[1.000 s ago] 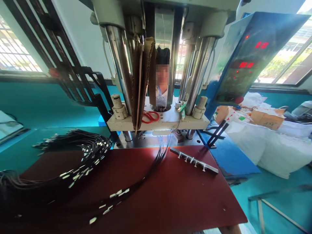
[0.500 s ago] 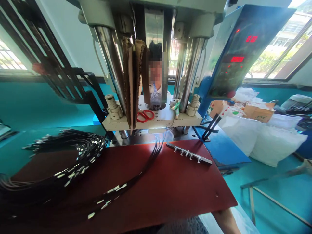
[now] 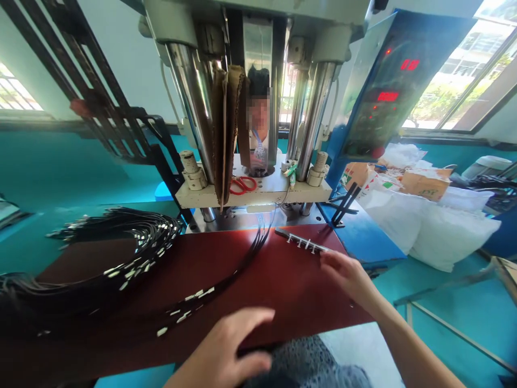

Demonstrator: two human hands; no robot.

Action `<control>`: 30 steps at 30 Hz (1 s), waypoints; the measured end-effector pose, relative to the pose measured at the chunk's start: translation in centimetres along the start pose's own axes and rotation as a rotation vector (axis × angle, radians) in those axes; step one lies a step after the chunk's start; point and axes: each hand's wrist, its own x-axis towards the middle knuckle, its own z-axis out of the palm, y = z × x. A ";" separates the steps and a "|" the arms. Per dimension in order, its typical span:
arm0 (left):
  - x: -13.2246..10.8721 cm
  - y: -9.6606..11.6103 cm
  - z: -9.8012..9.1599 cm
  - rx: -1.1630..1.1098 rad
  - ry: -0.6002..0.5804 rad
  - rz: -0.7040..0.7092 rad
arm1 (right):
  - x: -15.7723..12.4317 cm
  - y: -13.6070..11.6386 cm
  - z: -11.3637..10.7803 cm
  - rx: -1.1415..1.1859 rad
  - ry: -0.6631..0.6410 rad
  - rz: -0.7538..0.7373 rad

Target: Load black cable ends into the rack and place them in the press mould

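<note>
My left hand [image 3: 228, 342] hangs over the near edge of the dark red table, thumb and fingers spread apart, with nothing in it. My right hand [image 3: 343, 272] has its fingers curled at the right end of a narrow metal bar [image 3: 299, 238], covering that end. Several small white T-shaped pieces stick out along the bar's near side. To the left of the bar, a thin bundle of black cables [image 3: 242, 264] with pale tips runs from under the press toward the near left. A large coil of similar cables [image 3: 157, 237] lies at the left.
A press with steel columns [image 3: 319, 118] rises behind the table [image 3: 278, 291]. Red-handled scissors [image 3: 243, 185] and upright cardboard [image 3: 228, 134] rest on its plate. A blue control box [image 3: 375, 86] hangs at the right, near white sacks [image 3: 428, 231]. Another person sits behind the press.
Both my hands have come up into view from below. My right hand has reached the bar's right end; my left hand is now over the table's near edge. The view has shifted slightly.
</note>
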 end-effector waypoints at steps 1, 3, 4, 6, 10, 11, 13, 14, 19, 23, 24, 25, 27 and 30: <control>2.9 1.3 -0.2 0.059 0.011 0.102 | 2.0 0.1 0.7 -0.039 0.066 0.000; 8.7 2.9 0.1 0.247 0.130 0.216 | 4.9 0.5 2.2 -0.162 0.115 -0.023; 11.3 3.2 0.6 0.346 0.183 0.222 | 5.7 0.7 2.8 -0.219 0.111 -0.048; 15.3 2.8 1.9 0.501 0.266 0.176 | 6.5 1.1 3.7 -0.294 0.094 -0.101; 18.3 0.8 4.2 0.635 0.343 0.122 | 6.7 1.7 4.2 -0.297 0.092 -0.144; 18.4 0.5 4.4 0.652 0.352 0.120 | 6.8 1.6 4.1 -0.289 0.092 -0.146; 18.2 0.3 4.5 0.672 0.366 0.115 | 7.3 0.9 3.5 -0.270 0.101 -0.141; 18.1 0.3 4.5 0.675 0.370 0.113 | 7.6 0.2 3.1 -0.255 0.121 -0.143; 18.1 0.5 4.1 0.670 0.343 0.084 | 7.3 -4.8 -2.5 -0.194 0.343 -0.270; 18.3 0.3 4.2 0.679 0.312 0.063 | 1.8 -5.1 -7.9 -0.534 0.499 -0.194; 18.3 0.3 4.3 0.684 0.312 0.068 | 0.1 -4.3 -8.7 -0.695 0.499 -0.094; 18.3 0.3 4.3 0.689 0.315 0.075 | -1.5 -3.3 -9.2 -0.853 0.467 0.002; 18.2 0.3 4.3 0.695 0.325 0.086 | -3.5 -1.2 -9.1 -1.051 0.348 0.175; 18.2 0.3 4.4 0.696 0.334 0.093 | -2.6 0.6 -6.3 -0.875 0.235 0.156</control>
